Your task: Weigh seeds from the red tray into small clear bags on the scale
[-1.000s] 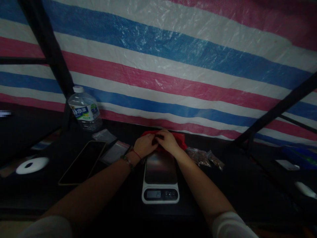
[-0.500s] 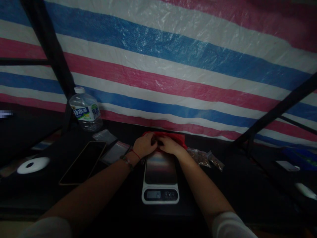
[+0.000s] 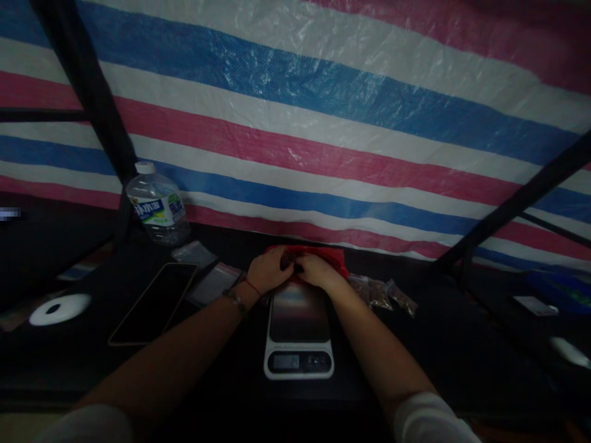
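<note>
Red bag [image 3: 333,257] lies at the far end of our kitchen scale [image 3: 299,329], under both our hands. Our left hand [image 3: 269,270] and right hand [image 3: 315,269] meet over its middle, fingers curled and pinching something small and dark there; we cannot tell what. A phone [image 3: 154,301] lies left, a water bottle [image 3: 157,206] beyond it.

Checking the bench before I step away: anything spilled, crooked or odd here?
Nothing stands out. Both hands, left hand and right hand, are at the red bag behind the scale. The water bottle stands upright and capped; the small filled bags lie unspilled.
</note>
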A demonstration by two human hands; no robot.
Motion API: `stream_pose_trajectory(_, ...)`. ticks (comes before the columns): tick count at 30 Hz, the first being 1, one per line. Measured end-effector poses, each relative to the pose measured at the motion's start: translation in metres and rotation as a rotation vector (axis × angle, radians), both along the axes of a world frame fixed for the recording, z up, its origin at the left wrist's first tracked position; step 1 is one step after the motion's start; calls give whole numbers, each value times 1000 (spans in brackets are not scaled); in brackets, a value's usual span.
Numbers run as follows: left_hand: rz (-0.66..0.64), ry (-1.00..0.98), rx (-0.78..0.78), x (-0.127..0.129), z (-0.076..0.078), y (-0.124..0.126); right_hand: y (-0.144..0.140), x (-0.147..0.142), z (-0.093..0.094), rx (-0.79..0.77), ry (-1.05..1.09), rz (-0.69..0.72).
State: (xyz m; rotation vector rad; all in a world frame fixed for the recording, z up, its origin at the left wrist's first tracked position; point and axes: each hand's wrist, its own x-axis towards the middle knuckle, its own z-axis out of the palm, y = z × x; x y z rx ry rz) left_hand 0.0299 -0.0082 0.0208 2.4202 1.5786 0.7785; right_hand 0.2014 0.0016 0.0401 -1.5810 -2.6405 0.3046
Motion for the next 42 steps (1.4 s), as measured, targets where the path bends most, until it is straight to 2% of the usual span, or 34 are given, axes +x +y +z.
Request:
stream_pose_trajectory(3, 13, 1, 10, 0, 1, 0, 4, 1, -2, 24, 21, 14)
stream_pose_trajectory(7, -19, 2, 13, -1, 1, 0, 10, 9, 4, 39, 81, -45)
stream_pose_trajectory(12, -95, 20, 21, -2, -2, 1, 11, 11, 14, 204, 333, -116)
stream_pose_trajectory(17, -91, 43, 23, -1, -3, 2, 7, -4, 8, 311, 490, -144)
stream_pose_trajectory(20, -60, 53, 4, 1, -1, 2, 5, -11, 4, 304, 521, -105)
stream_pose_trajectory(24, -9, 48, -44, 1, 0, 3, 3, -9, 6, 270, 533, 14)
stream_pose_trajectory(28, -29, 26, -46, 0, -2, 4, 3, -4, 11, 240, 473, 71)
stream_pose_trajectory(35, -148, -63, -3, 1, -6, 5, 1, -5, 12, 222, 518, 19)
stream_pose_trajectory(39, -145, -111, -18, 0, -8, 5, -1, -5, 14, 185, 623, 91)
stream_pose_trajectory(42, -125, -164, 9, -1, -8, 5, 0, 0, 18, 246, 617, 56)
